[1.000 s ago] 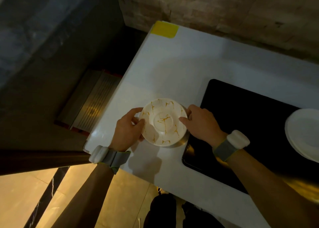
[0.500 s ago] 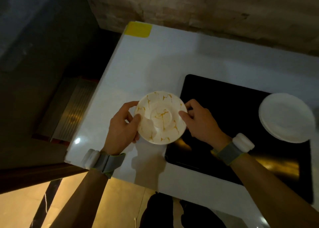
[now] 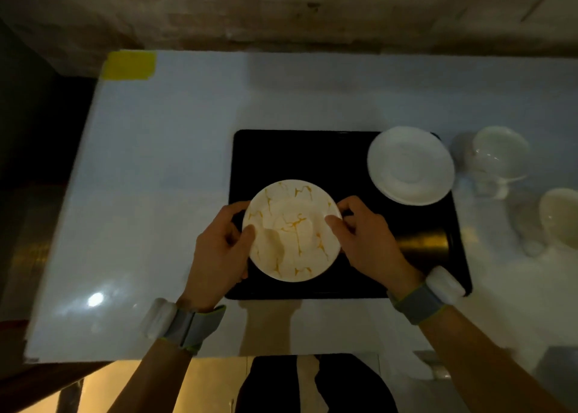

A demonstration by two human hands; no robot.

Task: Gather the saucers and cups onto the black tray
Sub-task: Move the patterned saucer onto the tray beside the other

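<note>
Hands grip 1 marbled saucer (image 3: 292, 229) over the black tray's (image 3: 300, 153) near-left part: left hand (image 3: 219, 253) and right hand (image 3: 364, 240), fingers curled around opposite rims, thumbs on top.

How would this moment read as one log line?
hands: left and right holding marbled saucer | over black tray | white saucer on tray | cups off tray

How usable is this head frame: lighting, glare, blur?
Head view: dim overall, with the surroundings nearly black; a glare spot on the white table near its front left; a warm reflection on the black tray by the right hand; the two cups at right are smeared by motion blur; the marbled saucer and left hand read fairly sharp.
</note>
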